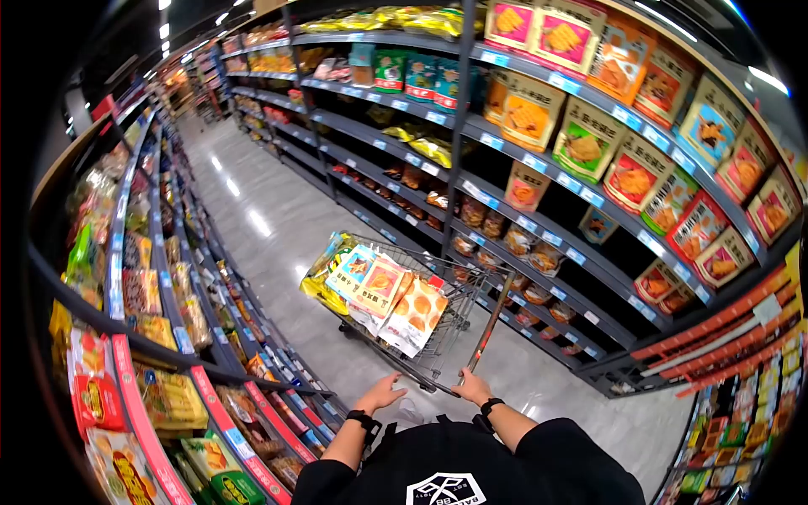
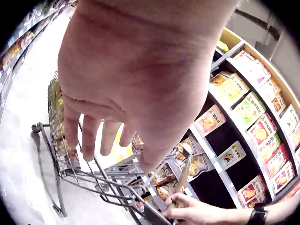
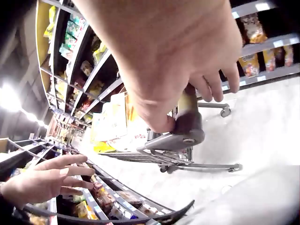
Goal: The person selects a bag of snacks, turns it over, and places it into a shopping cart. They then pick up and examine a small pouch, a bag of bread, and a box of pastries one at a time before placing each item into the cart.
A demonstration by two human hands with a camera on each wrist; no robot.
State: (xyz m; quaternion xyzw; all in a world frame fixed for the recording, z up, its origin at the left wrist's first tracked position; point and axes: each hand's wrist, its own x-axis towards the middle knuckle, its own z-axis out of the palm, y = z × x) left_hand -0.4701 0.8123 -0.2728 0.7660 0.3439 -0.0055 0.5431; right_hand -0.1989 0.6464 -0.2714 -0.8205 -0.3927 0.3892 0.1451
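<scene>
Cart [image 1: 459,316] comes first in the head view: a wire basket on wheels, standing turned slantwise on the aisle floor [image 1: 240,282] just ahead of the person. Its right-hand neighbour is a tall run of shelves [image 1: 459,126]. Inside lie packs side by side: a shiny yellow bag [image 1: 318,286], a pale-blue pack [image 1: 349,265], a cream-and-red pack [image 1: 380,286] and a white bag with orange rounds [image 1: 417,311], all bulging and glossy. The right hand [image 1: 474,389] holds the near end of the handle [image 1: 483,341]; the left hand [image 1: 383,394] is near the basket's corner, gripping nothing. I judge the step to be turning the loaded cart in the aisle, one-handed; the next move probably calls for the left hand to take the handle too, so the cart can be steered straight and clear of the shelves

From the left wrist, the left hand's fingers hang long and slightly apart before the basket, while the right hand has the handle between thumb and fingers

From the right wrist, that thumb and those fingers lie on either side of the grip, and the left hand floats free with fingers extended
</scene>
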